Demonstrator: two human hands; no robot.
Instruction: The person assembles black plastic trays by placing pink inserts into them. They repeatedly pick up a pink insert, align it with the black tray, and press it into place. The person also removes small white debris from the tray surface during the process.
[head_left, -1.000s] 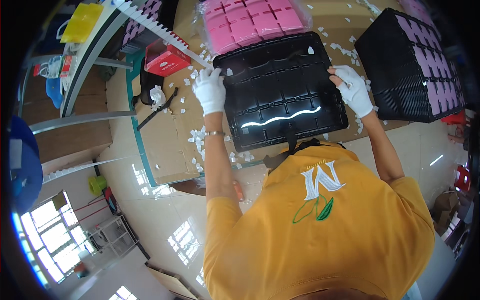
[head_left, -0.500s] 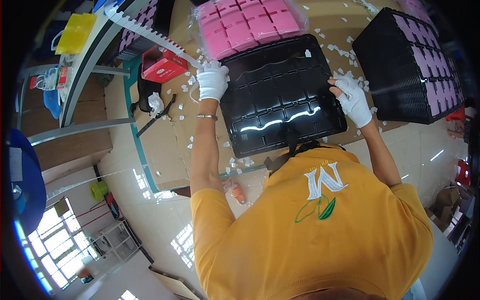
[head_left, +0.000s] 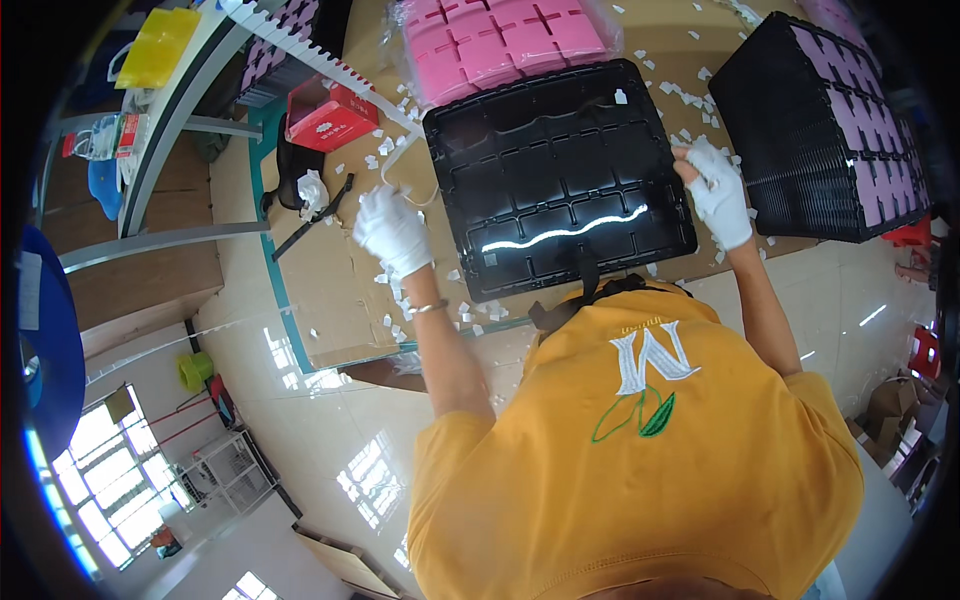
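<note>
The left hand point(head_left: 395, 235), gloved in white and blurring, is now standing off the left edge of the black tray point(head_left: 555, 150), no longer reaching its upper-left corner as half a second ago; its fingers are curling, but whether they are gripping anything I cannot tell. The tray is still lying before the person's chest. The right hand point(head_left: 718, 200) is staying by its right edge, fingers bending; contact is unclear.

At left, a metal shelf frame point(head_left: 180, 240) is standing above the tiled floor point(head_left: 250, 350), and a window point(head_left: 115, 470) is glaring below. On the cardboard-covered table point(head_left: 340, 280), a red box point(head_left: 330, 115), plastic-wrapped pink foam point(head_left: 510, 45), scattering white scraps point(head_left: 685, 97) and stacked black trays point(head_left: 780, 140) are sitting.
</note>
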